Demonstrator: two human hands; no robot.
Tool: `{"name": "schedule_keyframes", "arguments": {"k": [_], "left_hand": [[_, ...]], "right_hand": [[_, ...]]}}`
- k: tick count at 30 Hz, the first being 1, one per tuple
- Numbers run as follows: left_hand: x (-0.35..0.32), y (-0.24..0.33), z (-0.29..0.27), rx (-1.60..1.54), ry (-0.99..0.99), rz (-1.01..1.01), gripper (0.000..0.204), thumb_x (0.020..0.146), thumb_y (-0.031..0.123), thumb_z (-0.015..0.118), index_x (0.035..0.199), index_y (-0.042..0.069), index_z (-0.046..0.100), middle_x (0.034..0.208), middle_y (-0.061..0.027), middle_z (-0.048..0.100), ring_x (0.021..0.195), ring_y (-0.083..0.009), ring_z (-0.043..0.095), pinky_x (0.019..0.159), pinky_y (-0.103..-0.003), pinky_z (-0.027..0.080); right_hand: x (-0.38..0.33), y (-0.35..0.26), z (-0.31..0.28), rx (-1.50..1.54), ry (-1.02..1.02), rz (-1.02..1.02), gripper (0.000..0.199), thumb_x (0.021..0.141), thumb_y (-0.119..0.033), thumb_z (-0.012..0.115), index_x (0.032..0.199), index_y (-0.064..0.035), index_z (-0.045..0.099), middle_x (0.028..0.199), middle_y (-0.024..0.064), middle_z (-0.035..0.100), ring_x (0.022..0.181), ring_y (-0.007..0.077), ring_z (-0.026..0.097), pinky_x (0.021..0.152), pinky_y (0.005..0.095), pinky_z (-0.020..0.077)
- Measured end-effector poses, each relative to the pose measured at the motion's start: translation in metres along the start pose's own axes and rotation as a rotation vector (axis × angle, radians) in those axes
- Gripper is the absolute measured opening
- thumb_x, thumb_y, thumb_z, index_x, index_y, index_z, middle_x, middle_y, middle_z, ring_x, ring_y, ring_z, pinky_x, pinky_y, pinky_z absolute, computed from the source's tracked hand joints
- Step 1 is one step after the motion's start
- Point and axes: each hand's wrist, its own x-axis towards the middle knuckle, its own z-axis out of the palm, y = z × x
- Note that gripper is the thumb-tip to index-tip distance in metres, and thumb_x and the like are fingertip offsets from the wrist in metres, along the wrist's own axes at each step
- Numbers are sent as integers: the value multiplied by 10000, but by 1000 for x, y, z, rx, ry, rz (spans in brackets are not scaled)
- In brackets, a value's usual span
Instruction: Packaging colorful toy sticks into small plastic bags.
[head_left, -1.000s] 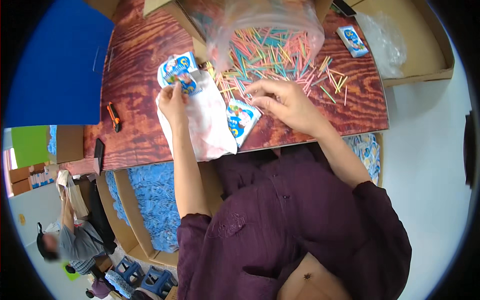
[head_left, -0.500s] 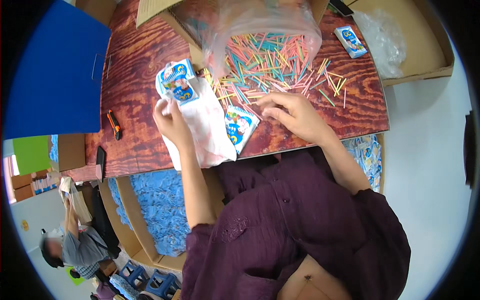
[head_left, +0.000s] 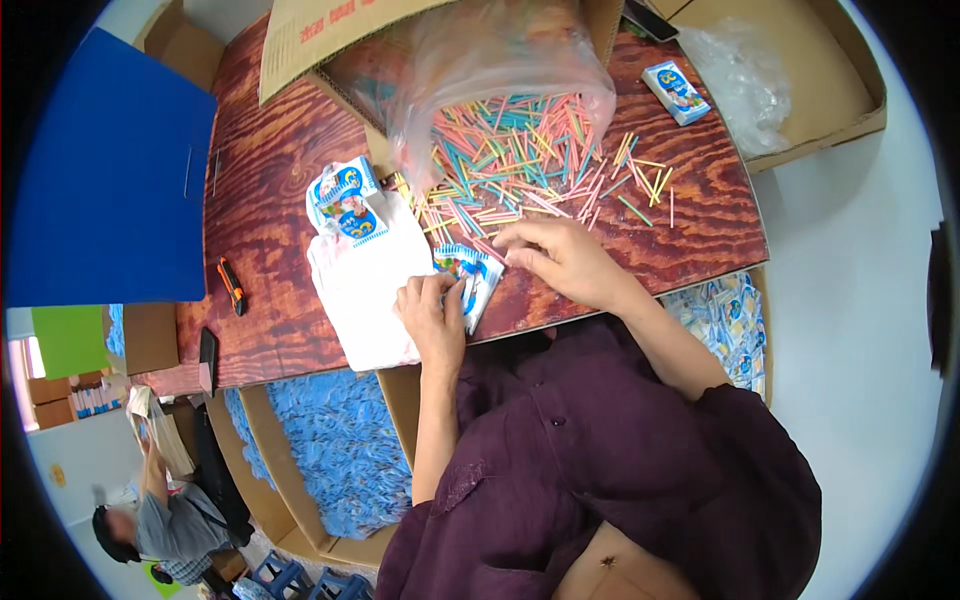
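On the wooden-patterned table, near its front edge, lies a blue and white printed packet [head_left: 482, 290]. My left hand [head_left: 432, 315] rests on the packet's left side, fingers bent over its edge. Just right of the packet's top, my right hand [head_left: 565, 258] is curled, thumb and forefinger close together. A pink stick [head_left: 487, 250] lies at those fingertips; whether they grip it I cannot tell. Left of the packet lies soft white material [head_left: 370, 290], with more printed packets [head_left: 350, 205] on its far end. Thin coloured sticks [head_left: 530, 150] spill from a clear plastic bag [head_left: 470, 75].
An open cardboard box [head_left: 345, 95] holds the bag. One packet [head_left: 676, 93] lies at the back right. An orange and black cutter [head_left: 231, 287] and a dark phone-like object [head_left: 208, 360] lie left. Boxes of blue packets [head_left: 335, 450] stand below; a person [head_left: 185, 530] is at far left.
My left hand has moved right, from above the white material onto the front packet. The right hand stays near the packet's top. The whole view has shifted slightly.
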Motion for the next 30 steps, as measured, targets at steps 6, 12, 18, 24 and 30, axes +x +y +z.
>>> {"name": "schedule_keyframes", "arguments": {"k": [6, 12, 18, 24, 30], "left_hand": [[-6, 5, -2, 76, 185, 186, 133, 729, 86, 741, 832, 138, 675, 963, -29, 609, 943, -254, 544, 918, -434, 356], [-8, 11, -3, 72, 219, 280, 184, 728, 34, 734, 874, 76, 631, 990, -90, 607, 966, -286, 554, 893, -420, 400], [-19, 4, -6, -85, 81, 40, 331, 765, 25, 712, 1058, 2, 559, 1070, -167, 592, 1005, -346, 548, 912, -415, 409], [-2, 36, -31, -50, 250, 47, 430, 774, 38, 715, 1161, -14, 538, 1099, -158, 590, 1062, -316, 535, 922, -414, 400], [10, 34, -28, -371, 123, -52, 111, 796, -17, 667, 771, -30, 560, 743, -91, 557, 711, -226, 523, 679, -308, 425]], "right_hand": [[2, 7, 22, -75, 173, -33, 269, 859, -307, 638, 876, -39, 650, 814, 164, 648, 763, 328, 628, 684, 419, 477], [25, 12, 64, -248, 94, -25, 306, 826, -312, 658, 838, -11, 599, 817, 157, 625, 824, 354, 606, 702, 450, 454], [30, 28, 57, -178, 254, -46, 226, 817, -216, 629, 740, -5, 598, 737, 169, 606, 742, 366, 600, 673, 467, 452], [16, 15, 50, -115, 305, -230, 198, 828, -174, 644, 749, 1, 598, 694, 142, 551, 697, 334, 568, 644, 415, 428], [6, 5, 41, -19, 243, -193, 142, 822, -120, 665, 837, 14, 620, 734, 132, 539, 671, 258, 537, 642, 349, 419]]}}
